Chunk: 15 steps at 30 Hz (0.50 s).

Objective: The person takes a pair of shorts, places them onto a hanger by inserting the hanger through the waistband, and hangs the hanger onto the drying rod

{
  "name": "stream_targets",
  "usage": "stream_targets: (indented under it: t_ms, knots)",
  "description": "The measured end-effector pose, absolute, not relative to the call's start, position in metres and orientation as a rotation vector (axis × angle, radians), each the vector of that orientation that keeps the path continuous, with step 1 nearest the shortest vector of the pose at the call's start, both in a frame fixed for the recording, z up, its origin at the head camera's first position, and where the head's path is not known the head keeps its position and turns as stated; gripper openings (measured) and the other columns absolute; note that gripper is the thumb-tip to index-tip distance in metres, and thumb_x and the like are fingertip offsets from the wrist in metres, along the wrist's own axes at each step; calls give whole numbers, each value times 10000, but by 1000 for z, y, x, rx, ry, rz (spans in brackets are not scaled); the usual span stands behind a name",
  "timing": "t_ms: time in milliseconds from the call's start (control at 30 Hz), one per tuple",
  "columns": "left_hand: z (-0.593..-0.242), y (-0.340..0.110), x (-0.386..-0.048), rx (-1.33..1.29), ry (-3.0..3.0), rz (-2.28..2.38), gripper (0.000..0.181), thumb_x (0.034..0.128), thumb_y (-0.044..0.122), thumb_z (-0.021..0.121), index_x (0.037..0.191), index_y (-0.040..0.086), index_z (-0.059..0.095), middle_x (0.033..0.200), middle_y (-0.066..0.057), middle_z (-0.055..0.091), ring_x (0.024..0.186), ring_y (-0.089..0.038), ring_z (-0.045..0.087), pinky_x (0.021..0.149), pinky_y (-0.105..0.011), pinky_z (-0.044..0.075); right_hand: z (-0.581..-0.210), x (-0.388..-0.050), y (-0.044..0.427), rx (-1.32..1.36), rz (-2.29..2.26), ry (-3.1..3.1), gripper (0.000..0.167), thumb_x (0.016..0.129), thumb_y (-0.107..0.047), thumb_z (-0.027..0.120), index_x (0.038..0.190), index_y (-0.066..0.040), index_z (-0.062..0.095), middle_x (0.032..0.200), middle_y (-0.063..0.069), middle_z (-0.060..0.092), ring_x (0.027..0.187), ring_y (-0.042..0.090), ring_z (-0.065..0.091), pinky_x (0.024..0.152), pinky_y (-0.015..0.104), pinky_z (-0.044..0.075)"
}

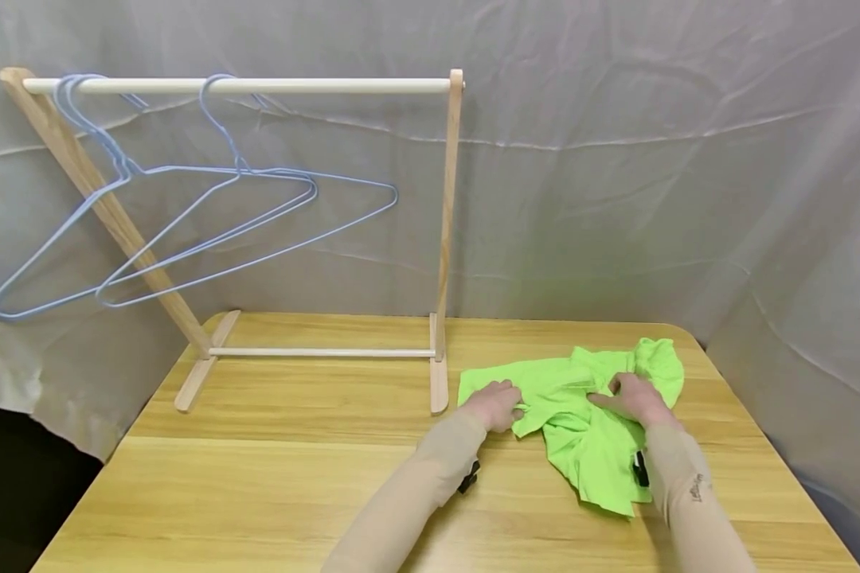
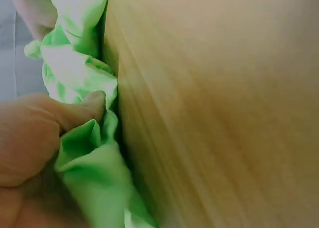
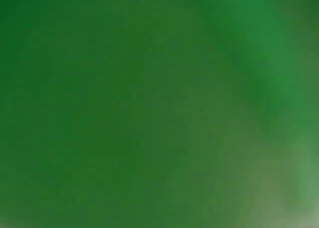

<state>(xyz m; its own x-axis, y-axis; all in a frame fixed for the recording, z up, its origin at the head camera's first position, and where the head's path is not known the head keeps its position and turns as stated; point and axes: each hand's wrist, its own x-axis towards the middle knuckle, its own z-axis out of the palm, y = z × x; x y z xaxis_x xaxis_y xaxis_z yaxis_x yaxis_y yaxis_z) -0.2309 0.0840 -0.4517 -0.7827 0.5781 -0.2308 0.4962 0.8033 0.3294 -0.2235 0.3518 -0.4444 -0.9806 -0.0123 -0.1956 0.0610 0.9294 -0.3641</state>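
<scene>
A rumpled lime-green garment (image 1: 595, 446) lies on the right side of the wooden table; its folds hide what kind it is. At its left part, my left hand (image 1: 496, 406) pinches the cloth. The left wrist view shows the thumb (image 2: 94, 104) of that hand pressed on a fold of the green cloth (image 2: 99, 178). My right hand (image 1: 634, 398) rests on the garment's upper right part, thumb and forefinger spread apart. Blurred green cloth (image 3: 124, 108) fills the right wrist view, hiding that hand's fingers.
A wooden rack (image 1: 449, 215) with a white top rail (image 1: 344, 86) stands at the table's back left. Blue hangers (image 1: 308, 239) hang from the rail. A grey curtain (image 1: 616, 199) is behind the wooden table (image 1: 258, 493).
</scene>
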Motion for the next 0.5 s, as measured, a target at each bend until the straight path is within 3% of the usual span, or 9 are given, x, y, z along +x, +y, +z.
stream_targets:
  t_ms: [133, 300, 500]
  knots:
    - [-449, 80, -221, 773, 2660, 388, 231, 1033, 301, 564, 1151, 136, 674, 1122, 8, 708, 968, -139, 658, 821, -277, 544, -446, -219, 345, 48, -643, 2857, 439, 902, -432, 711, 714, -128, 457, 658, -19, 387, 658, 164, 379, 637, 297, 322]
    - [-445, 68, -201, 760, 2645, 394, 181, 1014, 280, 592, 1029, 118, 672, 953, -9, 684, 756, -131, 561, 677, -271, 493, -445, -210, 333, 19, -703, 2800, 434, 888, -401, 748, 684, -154, 455, 627, -49, 356, 619, 136, 355, 616, 292, 316]
    - [-440, 49, -174, 731, 2612, 371, 167, 965, 265, 668, 1004, 106, 696, 949, -16, 711, 749, -131, 586, 679, -271, 514, -442, -197, 316, -116, -771, 2755, 472, 873, -303, 778, 661, -158, 383, 612, -51, 269, 594, 127, 288, 599, 276, 284]
